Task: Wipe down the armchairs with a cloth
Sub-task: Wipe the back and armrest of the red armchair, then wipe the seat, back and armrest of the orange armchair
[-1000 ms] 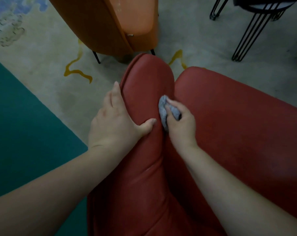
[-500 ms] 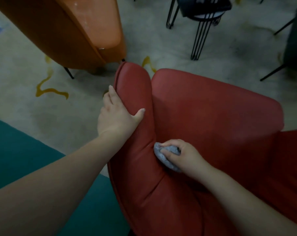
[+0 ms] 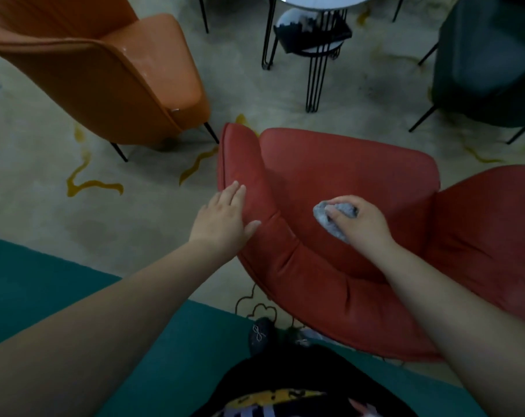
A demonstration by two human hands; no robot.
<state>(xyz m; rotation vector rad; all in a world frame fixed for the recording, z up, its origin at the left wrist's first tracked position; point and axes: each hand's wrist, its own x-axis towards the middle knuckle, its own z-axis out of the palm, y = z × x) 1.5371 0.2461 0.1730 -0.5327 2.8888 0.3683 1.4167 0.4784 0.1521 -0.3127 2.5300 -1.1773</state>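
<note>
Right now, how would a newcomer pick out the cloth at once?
Find the red armchair in the middle. On its seat, the right hand has its grip shut on the cloth, a crumpled grey wad, the only pale thing on the red leather.

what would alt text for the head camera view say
Seen from above, a person's right hand presses a balled grey cloth onto the seat of a red armchair while the left hand lies flat on its armrest. An orange armchair stands behind on the patterned floor.
</note>
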